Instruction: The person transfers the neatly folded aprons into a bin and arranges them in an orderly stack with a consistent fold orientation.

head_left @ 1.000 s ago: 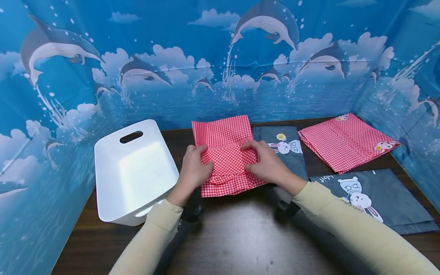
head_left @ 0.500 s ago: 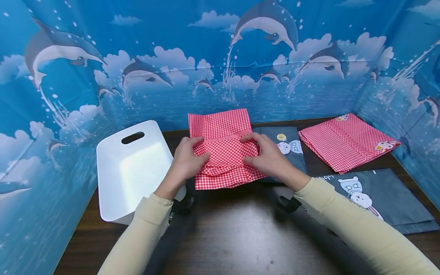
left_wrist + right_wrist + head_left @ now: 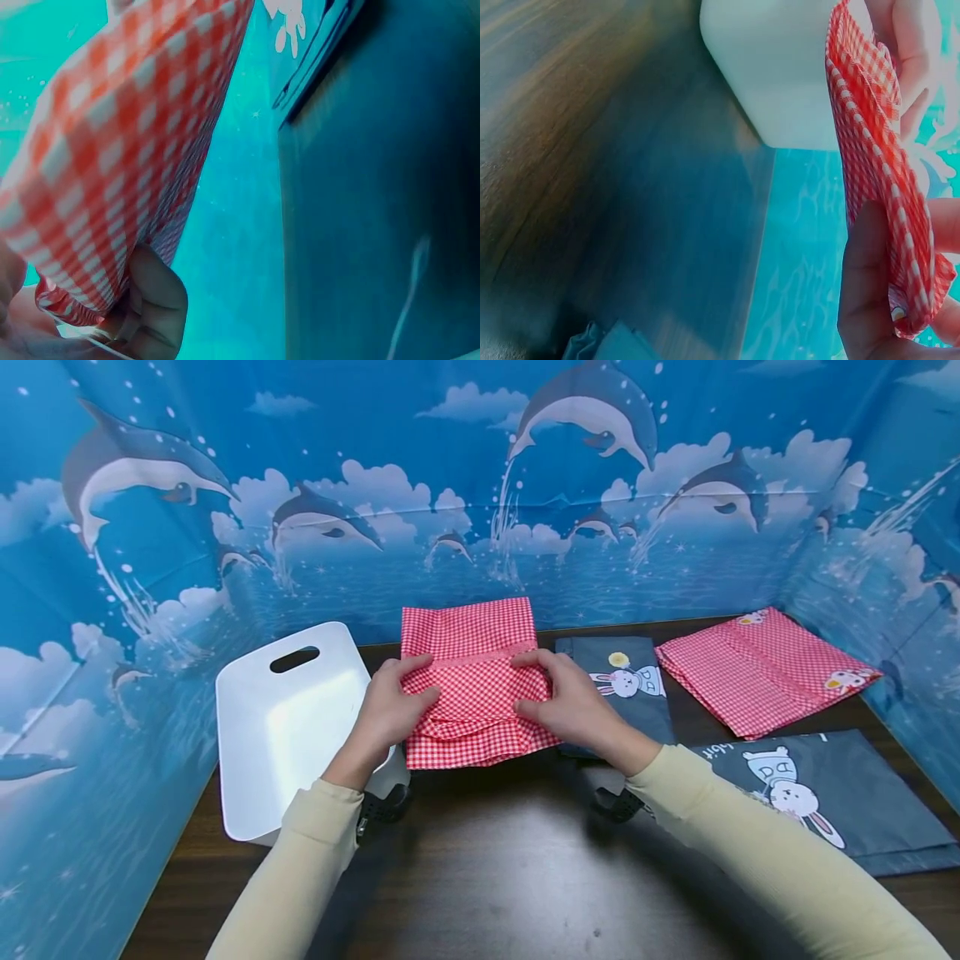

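Observation:
Both hands hold a folded red-and-white checked cloth [image 3: 480,689] raised over the dark table, its upper part standing up behind the fingers. My left hand [image 3: 390,706] grips its left edge, thumb on the near face. At the right edge, my right hand [image 3: 566,702] pinches it between thumb and fingers. In the left wrist view the cloth [image 3: 142,127] hides much of that hand. The right wrist view shows the cloth [image 3: 877,150] edge-on as a thin folded stack, with the right thumb on one side and fingers on the other.
A white plastic bin [image 3: 300,727] with handle slots stands left of the cloth. Rightward lie a dark grey folded cloth with a rabbit print [image 3: 622,681], another checked cloth [image 3: 765,672] and a larger dark grey rabbit-print cloth [image 3: 862,793]. A dolphin-print backdrop [image 3: 480,485] surrounds the table.
Both hands and the checked cloth have moved left and slightly up in the head view, closer to the white bin. The grips look the same, and the other cloths stay put.

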Motion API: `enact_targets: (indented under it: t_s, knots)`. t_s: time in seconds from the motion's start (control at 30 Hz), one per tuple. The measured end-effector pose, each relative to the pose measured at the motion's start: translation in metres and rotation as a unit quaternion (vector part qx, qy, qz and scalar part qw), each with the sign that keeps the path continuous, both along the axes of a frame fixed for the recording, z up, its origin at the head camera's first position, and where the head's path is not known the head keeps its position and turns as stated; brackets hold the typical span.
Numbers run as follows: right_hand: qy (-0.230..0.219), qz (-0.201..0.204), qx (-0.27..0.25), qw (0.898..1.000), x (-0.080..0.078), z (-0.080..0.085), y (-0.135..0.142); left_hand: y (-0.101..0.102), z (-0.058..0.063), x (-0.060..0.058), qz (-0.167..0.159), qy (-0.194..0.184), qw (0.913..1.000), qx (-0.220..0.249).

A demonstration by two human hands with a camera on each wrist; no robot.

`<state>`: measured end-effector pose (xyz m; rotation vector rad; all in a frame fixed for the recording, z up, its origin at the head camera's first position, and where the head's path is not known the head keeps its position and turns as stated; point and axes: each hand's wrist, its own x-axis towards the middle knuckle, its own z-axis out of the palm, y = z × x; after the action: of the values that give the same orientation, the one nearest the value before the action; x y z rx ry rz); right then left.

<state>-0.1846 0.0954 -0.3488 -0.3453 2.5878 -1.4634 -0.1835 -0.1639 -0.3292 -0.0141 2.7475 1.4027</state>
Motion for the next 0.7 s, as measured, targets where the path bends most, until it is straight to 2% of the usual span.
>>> enact_targets:
  t_s: [0.23,0.47,0.7]
  knots:
    - [-0.004,0.009,-0.002,1.0,-0.001,0.001,-0.008,-0.012,0.002,0.003,0.024,-0.036,0.9986,0.032]
    - [0.006,0.008,-0.007,1.0,-0.001,0.002,-0.015,-0.02,0.007,0.009,0.047,-0.029,0.997,0.054]
    - [0.004,0.006,-0.015,1.0,-0.001,0.001,-0.021,-0.023,0.0,0.008,0.058,-0.037,0.9944,0.08]
